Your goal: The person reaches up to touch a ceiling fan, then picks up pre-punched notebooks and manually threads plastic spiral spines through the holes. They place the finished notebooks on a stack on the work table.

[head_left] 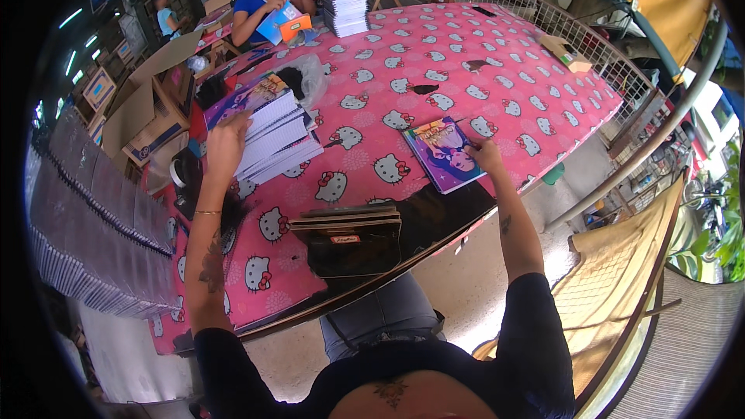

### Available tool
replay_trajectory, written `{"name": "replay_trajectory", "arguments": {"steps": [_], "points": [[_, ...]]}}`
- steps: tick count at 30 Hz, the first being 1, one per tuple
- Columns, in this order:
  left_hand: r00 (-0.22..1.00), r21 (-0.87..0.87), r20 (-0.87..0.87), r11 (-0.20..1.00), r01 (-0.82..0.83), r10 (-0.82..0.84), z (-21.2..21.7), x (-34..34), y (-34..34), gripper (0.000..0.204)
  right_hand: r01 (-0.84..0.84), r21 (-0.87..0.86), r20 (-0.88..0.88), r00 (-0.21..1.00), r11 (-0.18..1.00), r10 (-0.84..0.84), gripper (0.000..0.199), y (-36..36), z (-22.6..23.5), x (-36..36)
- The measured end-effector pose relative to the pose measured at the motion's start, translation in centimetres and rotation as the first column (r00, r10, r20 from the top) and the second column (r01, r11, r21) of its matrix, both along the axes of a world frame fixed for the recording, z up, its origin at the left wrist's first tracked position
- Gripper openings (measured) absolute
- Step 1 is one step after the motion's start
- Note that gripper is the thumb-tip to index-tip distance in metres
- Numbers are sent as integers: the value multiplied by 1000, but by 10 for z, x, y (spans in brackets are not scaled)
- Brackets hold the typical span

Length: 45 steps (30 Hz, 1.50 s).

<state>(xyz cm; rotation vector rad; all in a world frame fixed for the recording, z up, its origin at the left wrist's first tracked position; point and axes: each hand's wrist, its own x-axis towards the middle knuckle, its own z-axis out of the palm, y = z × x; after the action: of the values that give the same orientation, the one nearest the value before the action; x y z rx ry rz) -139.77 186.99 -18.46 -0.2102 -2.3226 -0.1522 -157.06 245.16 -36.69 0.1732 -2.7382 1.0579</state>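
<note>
Pinching notebook [441,159] edge: right hand [486,157] | left hand [227,142] on stack [273,138], grip unclear | tablecloth [361,161] between

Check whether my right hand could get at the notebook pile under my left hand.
Probably yes: between the single notebook at the right hand and the notebook pile, only pink tablecloth shows, and the left hand covers just part of the top cover.

We've got strong daylight pouring in from the right, washing out the area around the foliage [731,221] and glaring off the floor [479,332]. Our left side's pretty dim, with a few strip lights [70,18]. The purple notebook [442,155] looks reasonably crisp, but fisheye bends everything near the black rim, and one face is blurred.
</note>
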Motion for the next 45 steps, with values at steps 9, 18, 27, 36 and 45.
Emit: {"name": "replay_trajectory", "arguments": {"steps": [9,18,27,36,45], "points": [[920,-103,-346,967,-234,186,28,14,21,23,71,39,-38,997,997,-69,37,-6,5,9],[896,-84,-433,985,-150,100,77,59,78,20,119,90,73,989,989,-126,44,-15,21,14],[925,-21,-95,930,368,-368,72,94,182,23,-596,-599,-212,762,535,612,46,-134,93,194],[882,-4,65,884,468,-467,68,102,210,23,-401,-774,-208,892,490,402,23,-156,66,239],[899,-36,56,899,437,-435,63,108,221,22,-406,-800,-102,817,442,568,24,-147,66,221]]}}
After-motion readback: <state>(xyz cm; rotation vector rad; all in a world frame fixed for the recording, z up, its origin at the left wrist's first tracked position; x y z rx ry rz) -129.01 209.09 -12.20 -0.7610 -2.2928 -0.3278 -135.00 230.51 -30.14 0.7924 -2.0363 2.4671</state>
